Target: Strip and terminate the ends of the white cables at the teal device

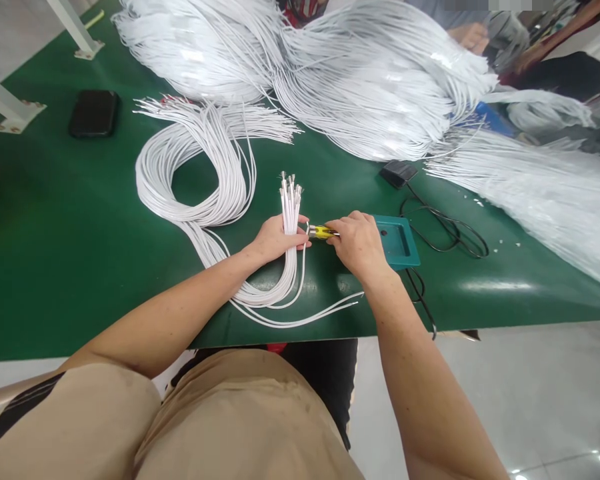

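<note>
My left hand (275, 239) is closed around a bundle of white wires (291, 212), whose frayed, stripped ends stand up above the fingers. One wire sits apart at the fingertips, beside the metal tip of a small yellow-handled tool (323, 232). That tool is gripped in my right hand (359, 243); whether it is a cutter or pliers cannot be made out. The bundle curves down and joins a large coil of white wires (155, 167) on the left. A few loose wire ends (347, 303) lie below my hands.
Large heaps of white wire (370, 80) cover the back of the green table (55, 280). A teal tray-like device (397, 241) with a black cord (455, 240) sits at right. A black box (94, 113) and white metal legs (73, 27) are at left. Another person's hand (470, 37) shows behind.
</note>
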`<action>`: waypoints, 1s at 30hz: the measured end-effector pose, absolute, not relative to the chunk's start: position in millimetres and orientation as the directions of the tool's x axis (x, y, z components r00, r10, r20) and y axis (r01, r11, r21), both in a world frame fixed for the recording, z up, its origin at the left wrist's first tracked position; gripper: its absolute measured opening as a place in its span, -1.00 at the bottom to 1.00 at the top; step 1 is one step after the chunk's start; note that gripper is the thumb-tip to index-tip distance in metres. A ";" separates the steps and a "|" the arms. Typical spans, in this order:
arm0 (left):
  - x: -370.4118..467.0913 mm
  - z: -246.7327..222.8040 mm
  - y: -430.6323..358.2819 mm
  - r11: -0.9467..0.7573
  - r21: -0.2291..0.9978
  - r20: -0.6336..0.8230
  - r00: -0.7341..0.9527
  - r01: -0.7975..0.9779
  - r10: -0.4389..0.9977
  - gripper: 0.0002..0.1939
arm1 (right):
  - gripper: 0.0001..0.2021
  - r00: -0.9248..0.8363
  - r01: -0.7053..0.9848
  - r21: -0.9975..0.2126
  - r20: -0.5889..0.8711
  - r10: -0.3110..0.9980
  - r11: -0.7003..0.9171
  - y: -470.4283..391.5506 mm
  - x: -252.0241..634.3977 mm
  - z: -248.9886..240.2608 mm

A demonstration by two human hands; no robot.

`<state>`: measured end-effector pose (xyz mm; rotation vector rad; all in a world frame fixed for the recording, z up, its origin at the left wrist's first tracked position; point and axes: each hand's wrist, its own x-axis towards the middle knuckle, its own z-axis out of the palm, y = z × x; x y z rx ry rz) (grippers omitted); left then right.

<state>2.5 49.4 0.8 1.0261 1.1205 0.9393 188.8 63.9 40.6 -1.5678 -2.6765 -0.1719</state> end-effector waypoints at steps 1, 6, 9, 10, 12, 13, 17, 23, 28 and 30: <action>2.7 -0.3 50.0 0.260 0.964 -0.248 0.176 -0.053 0.953 -0.53 | -0.80 -0.483 0.875 0.075 0.088 0.871 0.477 65.0 188.7 40.1; 2.8 -5.4 51.2 0.235 0.971 -0.239 0.170 0.040 0.956 -0.56 | -0.81 -0.464 0.886 0.064 0.073 0.883 0.460 66.3 186.3 42.1; 1.7 -5.8 50.6 0.240 0.971 -0.239 0.201 0.019 0.950 -0.55 | -0.78 -0.460 0.888 0.014 0.069 0.885 0.460 61.0 187.4 46.5; 1.2 -5.4 50.3 0.250 0.968 -0.245 0.207 0.003 0.947 -0.54 | -0.75 -0.442 0.895 -0.005 0.102 0.891 0.445 58.3 188.9 47.2; 0.2 -4.0 50.0 0.266 0.964 -0.256 0.218 -0.017 0.942 -0.53 | -0.68 -0.348 0.933 -0.020 0.221 0.911 0.361 52.5 193.8 45.8; -0.5 -3.3 50.0 0.269 0.963 -0.258 0.225 -0.018 0.940 -0.53 | -0.65 -0.276 0.956 -0.014 0.284 0.918 0.292 49.9 196.8 43.6; -4.2 -0.7 49.4 0.282 0.959 -0.271 0.236 -0.015 0.933 -0.54 | -0.59 -0.094 0.995 0.022 0.389 0.916 0.093 45.7 207.6 29.8; -8.3 1.8 42.6 0.208 0.973 -0.186 0.195 -0.100 0.963 -0.57 | -0.62 -0.111 0.981 -0.096 0.445 0.889 0.171 39.5 201.1 30.6; -6.6 3.1 39.0 0.148 0.961 -0.093 0.230 -0.234 0.969 -0.47 | -0.72 -0.584 0.733 -0.153 0.358 0.729 0.663 1.7 165.0 40.9; -7.0 3.7 38.5 0.156 0.954 -0.093 0.245 -0.255 0.965 -0.46 | -0.69 -0.662 0.704 -0.074 0.293 0.690 0.707 -14.0 152.1 39.1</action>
